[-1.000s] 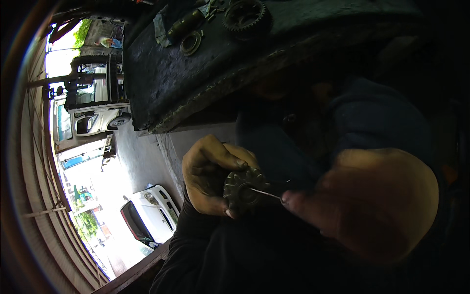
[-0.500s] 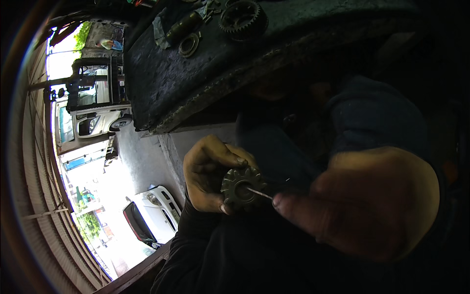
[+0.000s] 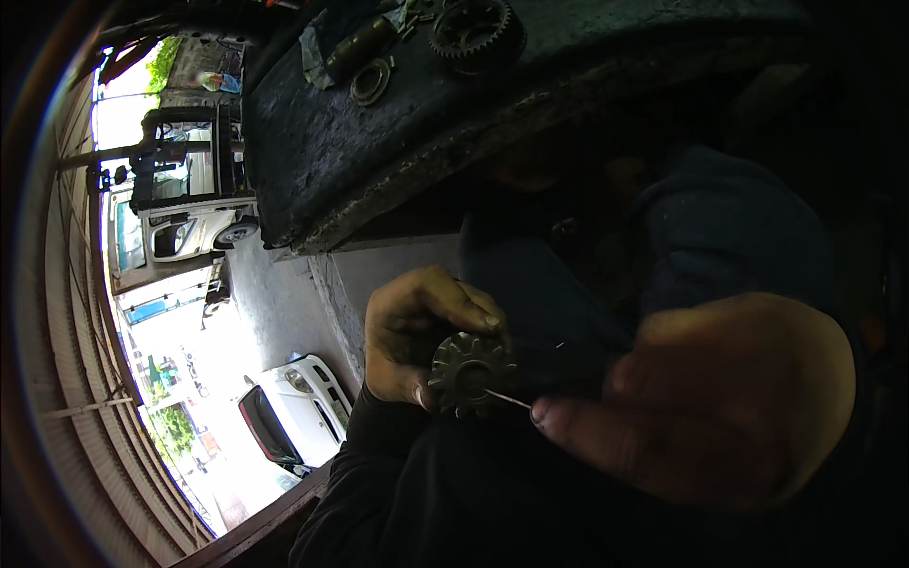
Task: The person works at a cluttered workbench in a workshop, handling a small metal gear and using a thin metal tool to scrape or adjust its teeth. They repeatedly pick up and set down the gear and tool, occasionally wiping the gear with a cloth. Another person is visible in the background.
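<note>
A small toothed metal gear (image 3: 453,364) with a round central bore is pinched in my left hand (image 3: 402,327), thumb on one side and fingers on the other. My right hand (image 3: 701,407), partly smeared by motion, is closed round a thin metal pick (image 3: 511,399). The tip of this pick reaches the edge of the gear's bore. Most of the pick's length is hidden in the right hand.
A dark, worn workbench (image 3: 322,161) spans the top. On it lie a large gear (image 3: 478,33), a metal ring (image 3: 371,83) and a cylindrical part (image 3: 362,47). White vehicles, a car (image 3: 295,412) and a van (image 3: 180,232), stand beyond at left.
The gear has turned and tilted slightly in my left hand, which shifted a little to the right. The pick's tip has moved lower, toward the bore's edge.
</note>
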`<state>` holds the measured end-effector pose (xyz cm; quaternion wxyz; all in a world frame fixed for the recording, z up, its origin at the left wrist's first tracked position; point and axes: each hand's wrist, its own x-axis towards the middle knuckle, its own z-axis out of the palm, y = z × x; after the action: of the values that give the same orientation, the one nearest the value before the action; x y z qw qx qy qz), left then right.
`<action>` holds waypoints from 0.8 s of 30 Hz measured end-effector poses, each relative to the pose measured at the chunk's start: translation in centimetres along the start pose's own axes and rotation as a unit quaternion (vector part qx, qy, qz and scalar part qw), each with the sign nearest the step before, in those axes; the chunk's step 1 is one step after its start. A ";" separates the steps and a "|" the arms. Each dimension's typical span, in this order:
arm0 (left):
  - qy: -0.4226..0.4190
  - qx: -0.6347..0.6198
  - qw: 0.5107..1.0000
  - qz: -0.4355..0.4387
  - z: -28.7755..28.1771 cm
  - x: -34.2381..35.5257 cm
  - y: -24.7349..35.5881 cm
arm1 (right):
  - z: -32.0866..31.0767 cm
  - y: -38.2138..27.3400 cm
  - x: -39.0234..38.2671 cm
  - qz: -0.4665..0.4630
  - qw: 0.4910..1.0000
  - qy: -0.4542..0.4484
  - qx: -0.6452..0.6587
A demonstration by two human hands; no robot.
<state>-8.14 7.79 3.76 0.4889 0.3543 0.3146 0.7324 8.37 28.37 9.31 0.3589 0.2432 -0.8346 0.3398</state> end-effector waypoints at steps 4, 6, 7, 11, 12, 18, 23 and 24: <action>0.044 0.003 0.999 0.016 -0.2 -1.0 -0.6 | -1.1 -0.1 0.9 0.053 0.997 -0.047 0.043; 0.070 0.013 0.997 0.004 0.9 -0.4 0.1 | -1.0 0.1 0.8 0.049 0.997 -0.043 0.047; 0.074 0.015 0.997 -0.005 0.9 -0.4 0.4 | -0.1 0.4 0.3 0.018 0.998 -0.021 0.057; 0.097 0.018 0.995 -0.013 0.9 -1.0 0.1 | -0.2 0.1 0.8 0.060 0.996 -0.028 0.066; 0.087 0.021 0.996 -0.007 0.8 -0.9 0.2 | -0.1 0.2 0.9 0.060 0.996 -0.029 0.067; 0.012 -0.034 0.998 -0.055 0.7 -1.0 0.9 | 0.0 0.8 0.2 -0.013 0.998 -0.020 0.060; -0.027 0.014 1.000 0.001 0.1 0.0 0.5 | -0.8 1.0 0.2 -0.015 0.994 -0.049 0.093; -0.019 0.013 1.000 0.000 0.1 -0.1 0.4 | -0.9 1.0 0.3 -0.008 0.994 -0.055 0.099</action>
<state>-8.24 7.56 4.14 0.4897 0.3748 0.3148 0.7215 7.92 29.64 9.56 0.2894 0.3025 -0.8133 0.4041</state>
